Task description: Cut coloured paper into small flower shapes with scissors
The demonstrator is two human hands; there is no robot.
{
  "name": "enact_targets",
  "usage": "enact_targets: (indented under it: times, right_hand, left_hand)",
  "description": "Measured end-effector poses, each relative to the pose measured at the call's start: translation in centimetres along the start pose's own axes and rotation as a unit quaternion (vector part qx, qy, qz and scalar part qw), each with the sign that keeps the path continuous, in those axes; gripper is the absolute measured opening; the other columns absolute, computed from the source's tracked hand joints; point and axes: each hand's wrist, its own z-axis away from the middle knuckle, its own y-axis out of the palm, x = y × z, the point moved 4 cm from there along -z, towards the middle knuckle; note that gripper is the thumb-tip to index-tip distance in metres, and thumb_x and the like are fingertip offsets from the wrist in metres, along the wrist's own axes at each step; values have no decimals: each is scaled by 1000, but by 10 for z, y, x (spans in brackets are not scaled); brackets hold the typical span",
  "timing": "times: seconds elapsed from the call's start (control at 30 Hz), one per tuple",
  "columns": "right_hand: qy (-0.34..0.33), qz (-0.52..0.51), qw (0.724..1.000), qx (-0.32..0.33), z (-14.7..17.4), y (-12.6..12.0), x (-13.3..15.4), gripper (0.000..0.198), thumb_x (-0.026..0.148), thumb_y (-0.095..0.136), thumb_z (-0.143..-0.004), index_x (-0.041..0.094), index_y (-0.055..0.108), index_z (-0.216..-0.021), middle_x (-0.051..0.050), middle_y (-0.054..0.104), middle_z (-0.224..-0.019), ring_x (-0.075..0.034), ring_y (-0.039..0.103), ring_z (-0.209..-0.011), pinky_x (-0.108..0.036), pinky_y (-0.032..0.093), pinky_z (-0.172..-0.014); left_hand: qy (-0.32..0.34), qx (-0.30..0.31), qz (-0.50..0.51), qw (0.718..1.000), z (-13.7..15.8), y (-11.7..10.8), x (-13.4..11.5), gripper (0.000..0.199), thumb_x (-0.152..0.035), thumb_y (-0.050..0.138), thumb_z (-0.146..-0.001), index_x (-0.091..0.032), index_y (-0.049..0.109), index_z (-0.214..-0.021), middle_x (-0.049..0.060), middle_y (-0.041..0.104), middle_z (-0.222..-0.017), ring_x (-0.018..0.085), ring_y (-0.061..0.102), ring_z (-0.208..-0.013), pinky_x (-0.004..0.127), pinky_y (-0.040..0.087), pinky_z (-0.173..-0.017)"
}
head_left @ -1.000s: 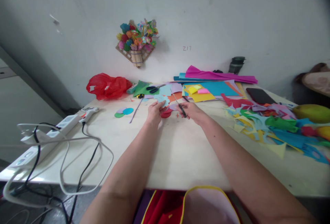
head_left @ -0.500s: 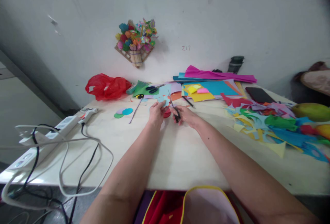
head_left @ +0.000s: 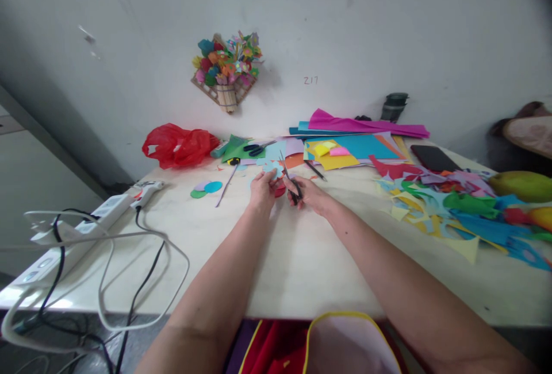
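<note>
Scissors [head_left: 286, 172] closer to pale-blue paper [head_left: 275, 166], handles [head_left: 295, 190] clasped in right grip [head_left: 309, 193], paper jutting from pinching left grip [head_left: 261, 188]

The number "217" [head_left: 311, 80] is the one piece of writing that can be read, set in thin, reddish-brown strokes directly on the flat, pale grey wall [head_left: 345, 41], its first figure angular enough to resemble a letter Z. It stands to the right of the many-coloured flower decoration with a pale slatted holder [head_left: 226, 72] and above the long magenta paper roll [head_left: 366, 125]; markings on the long white plastic power strip [head_left: 80, 249] are too small to read.
</note>
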Motion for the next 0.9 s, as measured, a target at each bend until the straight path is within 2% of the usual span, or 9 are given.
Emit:
enact_targets:
  times: [0.37,0.9]
  right_hand:
    - [14,9,1000,3,-2,0,-4,43,57,69,-78,17,54,-86,4,56,-61,-10,56,-50,-18,34,-36]
    - [12,2,1000,-5,-3,1,-4,40,54,70,-81,18,54,-83,4,53,-59,-9,54,-46,-17,29,-34]
  left_hand:
    - [-13,-14,40,999,4,2,0,19,-4,71,-68,-15,56,-72,0,64,-63,11,63,-53,22,51,-60]
    - [-18,-21,50,998,2,0,2,15,-1,66,-72,-14,59,-74,1,66,-65,11,64,-56,23,51,-63]
